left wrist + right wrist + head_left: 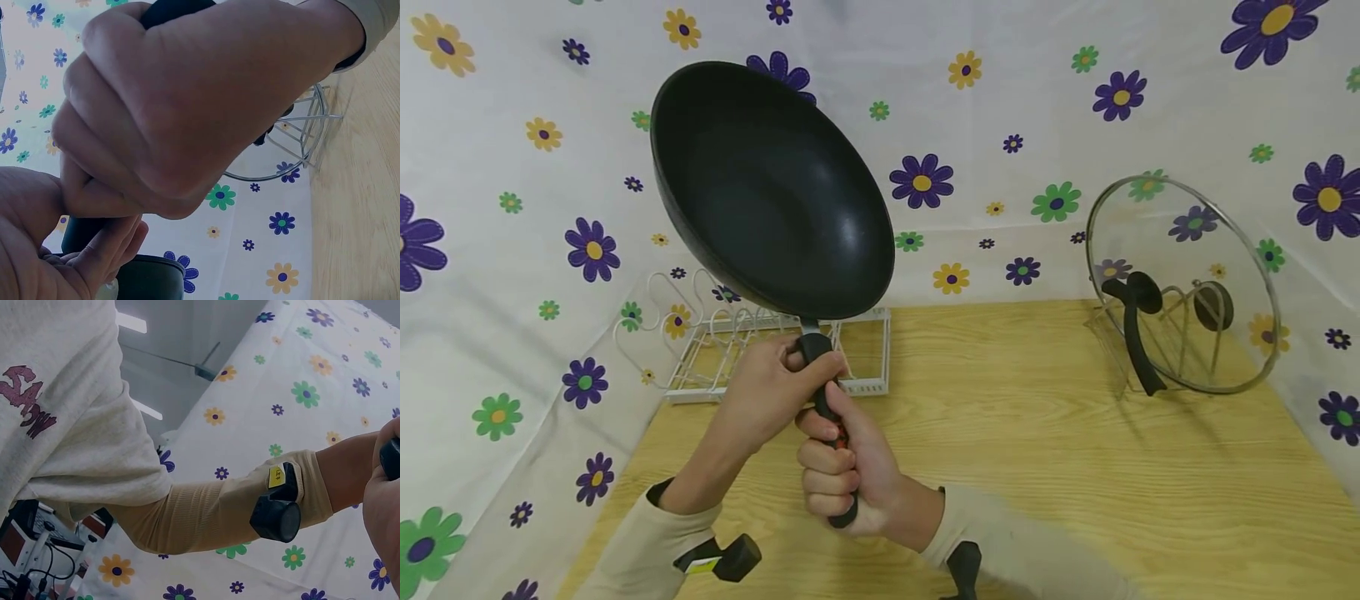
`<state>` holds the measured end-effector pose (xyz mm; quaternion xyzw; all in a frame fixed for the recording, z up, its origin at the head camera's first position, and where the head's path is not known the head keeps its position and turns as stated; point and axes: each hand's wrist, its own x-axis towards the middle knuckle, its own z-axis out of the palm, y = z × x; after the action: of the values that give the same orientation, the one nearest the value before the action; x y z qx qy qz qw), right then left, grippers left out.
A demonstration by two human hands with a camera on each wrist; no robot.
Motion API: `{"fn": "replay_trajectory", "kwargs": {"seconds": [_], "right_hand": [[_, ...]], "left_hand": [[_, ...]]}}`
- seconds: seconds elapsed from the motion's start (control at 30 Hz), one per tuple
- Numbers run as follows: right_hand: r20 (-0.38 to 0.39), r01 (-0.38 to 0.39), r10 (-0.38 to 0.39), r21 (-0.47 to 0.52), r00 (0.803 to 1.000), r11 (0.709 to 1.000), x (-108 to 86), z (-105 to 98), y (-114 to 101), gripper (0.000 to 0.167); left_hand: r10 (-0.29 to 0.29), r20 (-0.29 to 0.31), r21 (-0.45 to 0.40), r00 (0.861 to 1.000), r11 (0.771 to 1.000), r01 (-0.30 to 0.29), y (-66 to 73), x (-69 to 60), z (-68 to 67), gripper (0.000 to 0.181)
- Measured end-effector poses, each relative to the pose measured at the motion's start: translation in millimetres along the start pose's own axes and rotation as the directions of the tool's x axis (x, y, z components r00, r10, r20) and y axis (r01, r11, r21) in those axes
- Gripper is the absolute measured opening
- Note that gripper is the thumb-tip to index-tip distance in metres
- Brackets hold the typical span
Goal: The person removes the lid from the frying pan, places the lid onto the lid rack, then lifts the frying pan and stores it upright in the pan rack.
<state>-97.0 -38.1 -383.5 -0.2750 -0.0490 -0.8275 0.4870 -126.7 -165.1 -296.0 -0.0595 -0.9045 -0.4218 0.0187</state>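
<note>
A black deep frying pan (pixel 775 192) is held up, tilted, its dark inside facing me in the head view. My left hand (pixel 760 396) grips the handle close to the pan, thumb laid across it. Just below, my right hand (pixel 857 467) wraps its fingers round the lower handle, whose butt end (pixel 844 512) sticks out beneath. In the left wrist view the right hand (pixel 162 119) is a closed fist above the left hand (pixel 44 234), with part of the pan (pixel 153 275) at the bottom. The right wrist view shows mostly the left sleeve (pixel 212 512).
A white wire rack (pixel 872 386) stands at the back left of the wooden table (pixel 1000 433), behind the pan. At the right, a glass lid (pixel 1247 367) with a black handle leans in a wire holder (pixel 1105 333). Flower-patterned cloth (pixel 1000 108) surrounds the table.
</note>
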Motion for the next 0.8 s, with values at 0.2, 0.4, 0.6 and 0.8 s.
{"fn": "replay_trajectory", "kwargs": {"seconds": [0.2,0.4,0.6,0.8], "right_hand": [[0.031,0.002,-0.002,0.011,1.0,1.0,7.7,-3,4,0.046],[0.092,-0.004,-0.001,0.053,0.996,0.999,14.9,-5,8,0.045],[0.153,0.007,-0.019,0.076,0.988,0.997,23.2,-7,14,0.045],[0.19,0.029,-0.042,0.071,0.981,0.997,31.4,-9,20,0.043]], "left_hand": [[0.005,-0.017,-0.006,1.0,1.0,-0.005,-2.2,-2.1,-6.7,0.025],[0.005,-0.041,0.022,0.999,1.0,-0.004,-0.1,-4.5,-13.3,0.025],[-0.007,-0.034,0.032,0.999,0.999,0.008,0.5,-6.6,-19.6,0.026],[-0.01,-0.035,0.052,0.999,0.999,0.012,2.5,-8.9,-25.5,0.026]]}}
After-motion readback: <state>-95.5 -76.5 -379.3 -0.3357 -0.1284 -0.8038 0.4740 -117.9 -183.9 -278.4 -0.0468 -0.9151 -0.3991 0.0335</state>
